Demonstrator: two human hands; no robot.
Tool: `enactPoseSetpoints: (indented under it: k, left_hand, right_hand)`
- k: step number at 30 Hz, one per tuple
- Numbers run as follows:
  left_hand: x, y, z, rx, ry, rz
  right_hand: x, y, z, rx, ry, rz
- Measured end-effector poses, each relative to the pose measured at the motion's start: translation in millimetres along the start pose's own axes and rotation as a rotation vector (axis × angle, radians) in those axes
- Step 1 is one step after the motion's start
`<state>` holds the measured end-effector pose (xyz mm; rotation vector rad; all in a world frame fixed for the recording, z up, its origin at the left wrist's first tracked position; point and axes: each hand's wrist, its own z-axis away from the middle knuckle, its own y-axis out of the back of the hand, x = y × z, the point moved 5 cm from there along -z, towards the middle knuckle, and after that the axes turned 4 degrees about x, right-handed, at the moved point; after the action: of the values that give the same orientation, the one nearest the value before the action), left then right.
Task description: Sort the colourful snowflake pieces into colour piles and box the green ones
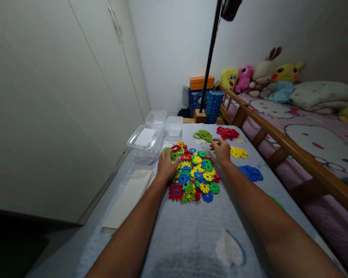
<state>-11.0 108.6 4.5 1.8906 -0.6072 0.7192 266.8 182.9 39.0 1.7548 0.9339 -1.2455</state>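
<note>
At the middle of the table lies a mixed pile of plastic interlocking pieces [197,175]: notched discs, squares and triangles in red, yellow, blue and green. The left hand [166,165] rests on its 10 o'clock edge, fingers loosely spread. The right hand [220,150], at 1 o'clock, has its fingers bunched narrow beside a lime-green heap [203,134]; whether they grip a piece I cannot tell. Beyond, a red heap [227,133] sits at 1 o'clock, yellow discs [238,152] at 2, blue discs [251,173] at 3. Clear plastic containers [145,141] stand at 10 o'clock. Beneath everything spreads a grey-blue tablecloth [188,239], heart-printed at 5 o'clock. White wardrobe doors [75,96] rise at 10 o'clock, a pale wall [168,58] at 12; a wooden-railed bed [303,166], bearing plush toys [263,75], fills 2 o'clock.
</note>
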Motion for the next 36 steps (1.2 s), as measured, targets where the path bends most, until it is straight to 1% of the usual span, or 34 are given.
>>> enactPoseSetpoints:
  k: [3, 6, 10, 13, 16, 18, 21, 23, 25, 29, 31, 36]
  left_hand:
    - [-3, -1.4, -4, -0.032, -0.003, -0.053]
    - [-5, -1.2, -2, -0.071, -0.019, -0.042]
    - [-6, 2.6, 0, -0.097, -0.078, 0.046]
    - [-5, 4.9, 2, -0.119, -0.1, 0.083]
    - [-5, 5.6, 4, -0.139, -0.095, 0.096]
    - [-5, 6.2, 5, -0.137, -0.092, 0.097]
    - [-3, 7.6, 6, -0.123, -0.098, 0.095]
    - [-1, 8.5, 6, -0.118, -0.1, 0.09]
    - [0, 9.1, 5, -0.118, -0.1, 0.086]
    - [2, 9.7, 5, -0.117, -0.101, 0.084]
    - [2, 10.1, 6, -0.113, -0.099, 0.082]
    - [4, 10.9, 5, -0.118, -0.106, 0.088]
  right_hand:
    - [13, -18, -27, 0.028, -0.055, -0.036]
    - [18, -37, -43, -0.011, -0.034, -0.056]
    - [20, -60, -54, -0.111, 0.025, -0.049]
    - [21, -78, -59, -0.18, 0.073, 0.018]
    - [26, -91, -66, -0.203, 0.096, 0.102]
    - [30, -93, -70, -0.188, 0.107, 0.146]
    - [35, -87, -74, -0.162, 0.141, 0.234]
    - [36, -81, -71, -0.159, 0.178, 0.292]
    - [36, -78, -65, -0.184, 0.218, 0.344]
    - [38, -87, -45, -0.29, 0.291, 0.437]
    - [39, -93, -39, -0.32, 0.312, 0.48]
    - [36, -100, -38, -0.351, 0.336, 0.55]
